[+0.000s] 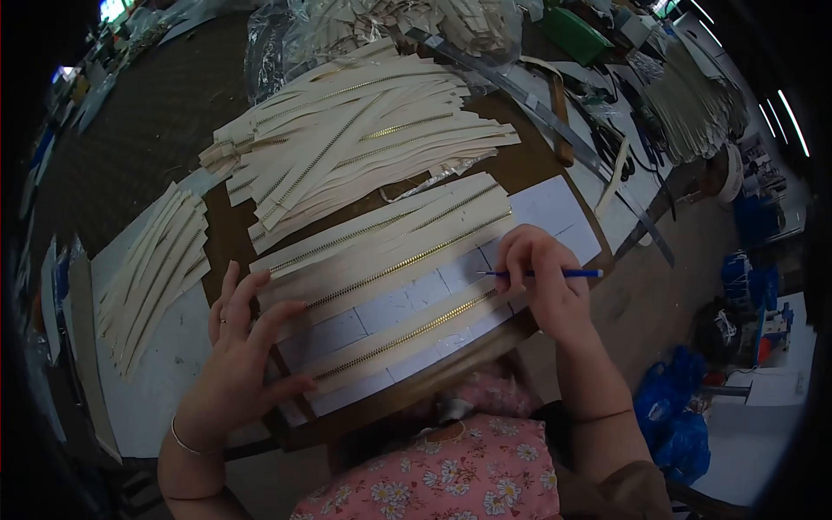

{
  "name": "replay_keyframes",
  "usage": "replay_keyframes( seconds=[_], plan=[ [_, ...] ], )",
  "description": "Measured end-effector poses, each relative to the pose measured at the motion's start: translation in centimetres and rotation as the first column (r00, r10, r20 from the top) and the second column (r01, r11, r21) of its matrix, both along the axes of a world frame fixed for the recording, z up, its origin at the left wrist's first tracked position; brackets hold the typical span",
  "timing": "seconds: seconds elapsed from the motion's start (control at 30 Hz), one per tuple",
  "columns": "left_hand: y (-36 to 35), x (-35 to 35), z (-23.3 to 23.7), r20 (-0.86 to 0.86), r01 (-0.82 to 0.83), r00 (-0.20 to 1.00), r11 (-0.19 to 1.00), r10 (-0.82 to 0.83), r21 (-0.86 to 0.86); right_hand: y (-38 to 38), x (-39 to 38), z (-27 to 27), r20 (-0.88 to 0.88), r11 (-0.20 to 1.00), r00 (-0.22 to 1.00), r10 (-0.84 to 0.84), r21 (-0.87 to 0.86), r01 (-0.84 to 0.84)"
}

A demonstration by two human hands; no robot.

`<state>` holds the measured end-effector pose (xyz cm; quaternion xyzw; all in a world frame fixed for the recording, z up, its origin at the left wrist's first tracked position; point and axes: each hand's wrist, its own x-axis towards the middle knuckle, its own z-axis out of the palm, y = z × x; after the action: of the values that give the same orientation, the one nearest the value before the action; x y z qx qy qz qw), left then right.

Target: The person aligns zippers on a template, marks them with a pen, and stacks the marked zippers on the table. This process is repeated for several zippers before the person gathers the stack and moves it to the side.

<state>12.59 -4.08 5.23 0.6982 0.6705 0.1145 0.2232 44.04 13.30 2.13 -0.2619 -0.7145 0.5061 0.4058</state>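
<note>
My left hand (251,338) has its fingers spread, with fingertips on the left ends of cream zipper strips with gold teeth. One zipper strip (407,336) lies nearest me on a white sheet (555,212) marked with lines; another strip (407,262) lies above it, and part of the sheet shows between the two. In my right hand (546,277) is a blue pen (582,273), pinched by the fingers, its tip pointing left over the sheet. The sheet rests on a brown board (416,381).
A large pile of zipper strips (347,130) lies beyond the sheet, and a smaller bundle (156,277) is at the left. A long metal ruler (555,121), scissors (607,134) and a green box (574,35) are at the upper right. Blue plastic bags (676,416) sit lower right.
</note>
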Motion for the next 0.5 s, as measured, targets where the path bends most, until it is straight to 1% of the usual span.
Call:
replay_keyframes(
  seconds=[0.03,0.07,0.13,0.17,0.23,0.27,0.33,0.47,0.5],
  plan=[
    [-0.03,0.0,-0.06,-0.001,-0.005,1.0,1.0,0.005,0.001,0.18,-0.15,-0.25,-0.016,0.995,1.0,0.021,-0.096,-0.023],
    [-0.07,-0.03,-0.11,-0.001,-0.011,1.0,1.0,0.011,0.002,0.48,0.01,-0.43,-0.02,0.995,1.0,0.016,-0.097,-0.017],
    [-0.09,-0.19,-0.2,-0.018,0.0,1.0,1.0,0.0,0.002,1.07,0.46,-0.62,0.029,0.981,0.997,-0.07,-0.182,0.074],
    [-0.11,-0.22,-0.24,-0.032,0.006,0.999,1.0,-0.006,0.002,1.06,0.39,-0.6,0.029,0.98,0.997,-0.073,-0.183,0.077],
    [-0.11,-0.22,-0.25,-0.028,0.007,1.0,1.0,-0.007,0.002,0.93,0.11,-0.51,0.076,0.966,0.973,-0.219,-0.126,0.227],
    [-0.1,-0.19,-0.24,-0.026,0.003,1.0,1.0,-0.003,0.005,0.94,0.03,-0.56,0.076,0.965,0.972,-0.222,-0.126,0.23],
    [-0.14,-0.12,-0.22,-0.032,0.003,0.999,1.0,-0.003,0.004,0.97,0.0,-0.75,0.092,0.979,0.977,-0.191,-0.052,0.196],
    [-0.13,-0.11,-0.21,-0.046,-0.001,0.999,1.0,0.001,-0.001,1.1,0.21,-0.92,0.112,0.98,0.974,-0.197,-0.008,0.199],
    [-0.13,-0.1,-0.19,-0.047,0.0,0.999,1.0,0.0,-0.001,1.08,0.17,-0.88,0.123,0.981,0.973,-0.195,0.039,0.191]
  ],
)
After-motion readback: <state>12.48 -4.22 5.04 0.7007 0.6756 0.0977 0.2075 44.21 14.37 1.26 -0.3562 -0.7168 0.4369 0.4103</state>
